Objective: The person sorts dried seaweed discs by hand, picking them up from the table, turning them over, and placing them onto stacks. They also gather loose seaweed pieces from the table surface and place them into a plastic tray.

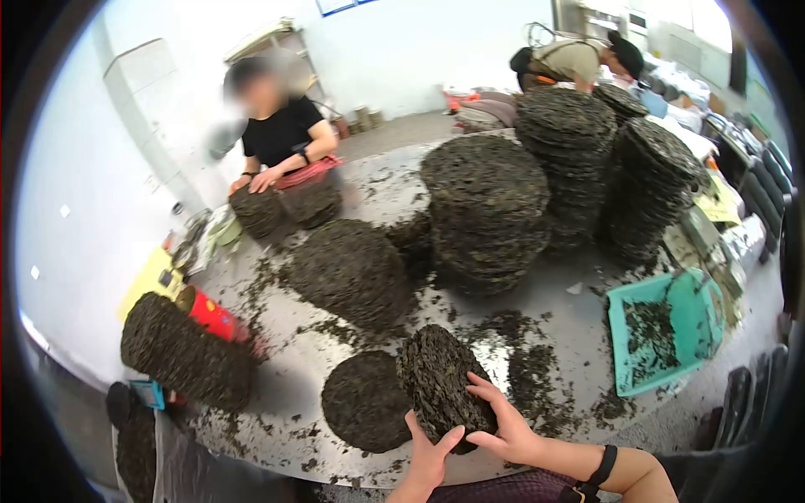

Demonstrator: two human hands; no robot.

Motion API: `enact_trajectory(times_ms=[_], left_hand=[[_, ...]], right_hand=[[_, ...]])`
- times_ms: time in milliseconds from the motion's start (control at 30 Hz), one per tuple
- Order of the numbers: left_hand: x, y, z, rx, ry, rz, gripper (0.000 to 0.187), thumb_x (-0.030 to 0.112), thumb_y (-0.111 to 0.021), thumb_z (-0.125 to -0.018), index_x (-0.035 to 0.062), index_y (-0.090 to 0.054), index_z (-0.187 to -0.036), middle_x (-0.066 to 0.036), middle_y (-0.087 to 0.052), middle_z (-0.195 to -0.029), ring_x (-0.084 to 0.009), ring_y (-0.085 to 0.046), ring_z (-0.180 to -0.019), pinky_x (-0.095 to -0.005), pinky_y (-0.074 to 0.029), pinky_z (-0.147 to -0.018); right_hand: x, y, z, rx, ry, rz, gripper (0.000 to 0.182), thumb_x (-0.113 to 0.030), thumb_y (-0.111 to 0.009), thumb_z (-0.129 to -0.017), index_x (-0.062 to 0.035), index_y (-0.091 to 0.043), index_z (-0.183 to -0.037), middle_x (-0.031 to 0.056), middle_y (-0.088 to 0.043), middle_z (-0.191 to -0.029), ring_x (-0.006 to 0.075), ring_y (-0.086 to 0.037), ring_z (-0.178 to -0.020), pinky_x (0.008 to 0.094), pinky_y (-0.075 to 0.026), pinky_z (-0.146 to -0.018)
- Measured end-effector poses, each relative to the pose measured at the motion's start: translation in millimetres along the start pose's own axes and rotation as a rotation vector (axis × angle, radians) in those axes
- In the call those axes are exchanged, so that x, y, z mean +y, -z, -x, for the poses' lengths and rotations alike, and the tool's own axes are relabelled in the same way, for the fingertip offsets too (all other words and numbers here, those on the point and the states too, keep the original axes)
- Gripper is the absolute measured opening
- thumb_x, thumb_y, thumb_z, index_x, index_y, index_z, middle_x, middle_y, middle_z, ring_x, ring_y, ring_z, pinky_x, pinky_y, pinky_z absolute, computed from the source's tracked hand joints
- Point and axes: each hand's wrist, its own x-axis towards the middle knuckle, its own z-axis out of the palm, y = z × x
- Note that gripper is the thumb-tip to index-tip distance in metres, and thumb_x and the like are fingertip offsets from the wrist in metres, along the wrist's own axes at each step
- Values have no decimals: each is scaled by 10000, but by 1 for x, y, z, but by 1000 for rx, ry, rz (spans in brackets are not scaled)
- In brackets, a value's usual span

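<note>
A dark, rough round cake of what looks like dried seaweed (440,381) is tilted up close in front of me at the table's near side. My left hand (429,457) grips its lower edge, thumb toward the cake. My right hand (507,426) holds its right side, with fingers bent over the surface and thumb near the lower edge. The undersides of both grips are hidden by the cake. Just left of it, another round dark cake (365,402) lies flat on the metal table (289,381), partly overlapped in this view.
Tall stacks of cakes (486,210) stand beyond my hands, with a lower pile (348,272) nearer. A leaning stack (184,352) is at left beside a red can (214,314). A turquoise basket (620,344) holds loose flakes. Two people (281,134) work across the table.
</note>
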Motion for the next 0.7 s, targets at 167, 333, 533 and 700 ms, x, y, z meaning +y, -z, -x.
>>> enact_trajectory(times_ms=[167, 333, 533, 700], left_hand=[[-19, 0, 0, 0, 77, -52, 893, 108, -748, -784, 112, -74, -1369, -184, -333, -1297, -270, -445, -1192, -430, -444, -970], [-32, 9, -3, -60, -42, -134, 879, 63, -701, -785, 107, -68, -1392, -170, -399, -1265, -258, -482, -1151, -412, -437, -977], [-29, 60, -8, -78, 94, 160, 856, 33, -661, -757, 73, -128, -1425, -139, -453, -1293, -261, -498, -1177, -456, -417, -1004], [-30, 74, 12, 75, 83, 246, 722, 21, -683, -715, 47, -395, -1376, -92, -513, -1304, -299, -525, -1171, -450, -482, -957]], right_hand=[[-2, 19, 18, -42, -216, -75, 678, -390, -760, -772, -45, -432, -1255, 236, -238, -1479, 433, -203, -1393, 503, -264, -1099], [13, 20, 19, -54, -61, 220, 651, -402, -789, -747, -60, -422, -1161, 228, -202, -1491, 431, -96, -1410, 547, -206, -1105], [3, 65, 26, 211, -610, -557, 438, -190, -709, -843, -24, -458, -1161, 199, -465, -1324, 224, -476, -1166, 384, -426, -947], [72, 102, 51, 837, -640, -359, 586, -98, -648, -849, 37, -374, -1349, 189, -505, -1267, 271, -510, -1121, 393, -427, -947]])
